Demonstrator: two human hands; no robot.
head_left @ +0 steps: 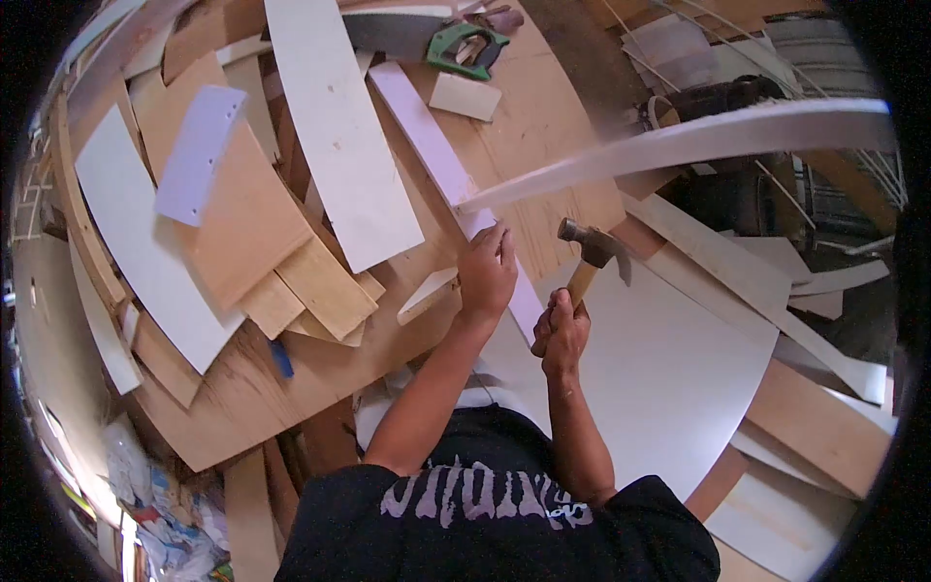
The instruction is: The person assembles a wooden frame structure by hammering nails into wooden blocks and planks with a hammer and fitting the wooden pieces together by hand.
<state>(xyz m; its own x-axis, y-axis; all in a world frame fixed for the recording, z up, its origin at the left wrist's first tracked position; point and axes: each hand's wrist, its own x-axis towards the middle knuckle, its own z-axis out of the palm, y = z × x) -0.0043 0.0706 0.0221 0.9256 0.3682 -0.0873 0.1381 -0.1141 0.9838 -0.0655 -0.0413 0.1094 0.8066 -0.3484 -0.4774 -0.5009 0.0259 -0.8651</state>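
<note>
The claw hammer (593,250) is positioned above the right part of the scene, head uppermost, its striking face directed toward the upper left and its claw toward the right. The right hand (562,335) has its grip clamped around the wooden handle below the head. The left hand (488,270) is at the narrow pale strip (427,141), fingers bent; whether its grip is closed on the strip or on a small item cannot be told. The narrow strip runs diagonally across the table (558,112), its lower end near the right hand. One end of a long white strip (698,141) meets the narrow strip just above the left hand; the remainder extends to the right. A small offcut (427,296) lies beside the left wrist. Above the joint, a rectangular block (465,97) lies near the green-handled handsaw (449,50). A wide white panel (339,136) lies left of the narrow strip. Farther left, a pale plate with holes (201,155) rests on a brown board (250,218). A white sheet (650,359) extends right of the right forearm. Clear plastic bags (175,524) occupy the lower left.
</note>
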